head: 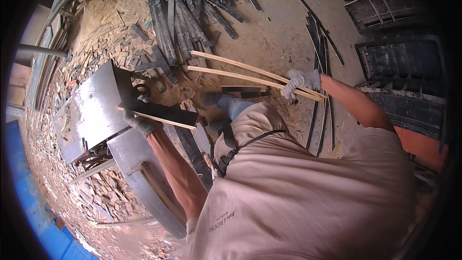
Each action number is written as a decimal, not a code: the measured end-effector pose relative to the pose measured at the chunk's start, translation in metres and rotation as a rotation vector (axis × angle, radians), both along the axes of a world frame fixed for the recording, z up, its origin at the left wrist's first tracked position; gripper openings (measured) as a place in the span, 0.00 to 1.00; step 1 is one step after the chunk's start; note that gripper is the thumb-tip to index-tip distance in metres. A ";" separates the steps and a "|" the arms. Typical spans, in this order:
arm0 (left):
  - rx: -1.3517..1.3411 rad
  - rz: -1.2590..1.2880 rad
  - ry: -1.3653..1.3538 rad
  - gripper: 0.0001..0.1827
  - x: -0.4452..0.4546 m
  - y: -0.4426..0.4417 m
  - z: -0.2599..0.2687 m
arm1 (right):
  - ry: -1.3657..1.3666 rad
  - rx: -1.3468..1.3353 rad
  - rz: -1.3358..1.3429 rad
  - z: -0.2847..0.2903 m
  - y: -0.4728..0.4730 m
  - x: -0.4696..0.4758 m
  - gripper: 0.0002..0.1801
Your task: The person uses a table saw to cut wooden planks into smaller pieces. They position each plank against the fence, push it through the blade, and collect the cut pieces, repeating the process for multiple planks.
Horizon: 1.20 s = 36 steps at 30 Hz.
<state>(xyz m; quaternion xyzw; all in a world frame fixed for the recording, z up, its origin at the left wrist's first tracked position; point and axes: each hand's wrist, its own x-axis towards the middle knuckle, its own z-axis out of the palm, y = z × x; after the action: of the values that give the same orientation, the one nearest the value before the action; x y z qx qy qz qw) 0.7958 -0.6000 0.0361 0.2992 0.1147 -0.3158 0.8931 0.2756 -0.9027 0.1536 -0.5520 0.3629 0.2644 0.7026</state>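
My left hand (140,121), in a grey knit glove, grips one end of a short black-faced plywood board (164,112). The board's pale cut edge faces me, and its far end points right. It is held beside the corner of a shiny metal machine table (95,106); I cannot tell whether the two touch. Out to the right, my gloved right hand (299,82) is closed around a few long, narrow wood strips (238,75). Their free ends spread slightly apart toward the upper left, above the floor.
A second metal table section (126,155) bears a stack of thin strips (162,191). Long dark boards (180,18) lie heaped ahead. More black strips (319,54) lie on the floor at right, near stacked black panels (400,57). Wood offcuts (108,191) litter the left.
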 end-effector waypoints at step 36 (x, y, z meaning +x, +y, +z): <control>0.520 -0.354 0.803 0.30 -0.430 -0.003 -0.160 | 0.658 -0.808 0.487 -0.531 0.026 -0.045 0.32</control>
<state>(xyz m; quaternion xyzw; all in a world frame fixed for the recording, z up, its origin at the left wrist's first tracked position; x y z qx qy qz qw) 0.3657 -0.6028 -0.1236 0.3813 0.4713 -0.5135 0.6073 0.2303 -0.8768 -0.3779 -0.7331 0.4971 0.4166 0.2048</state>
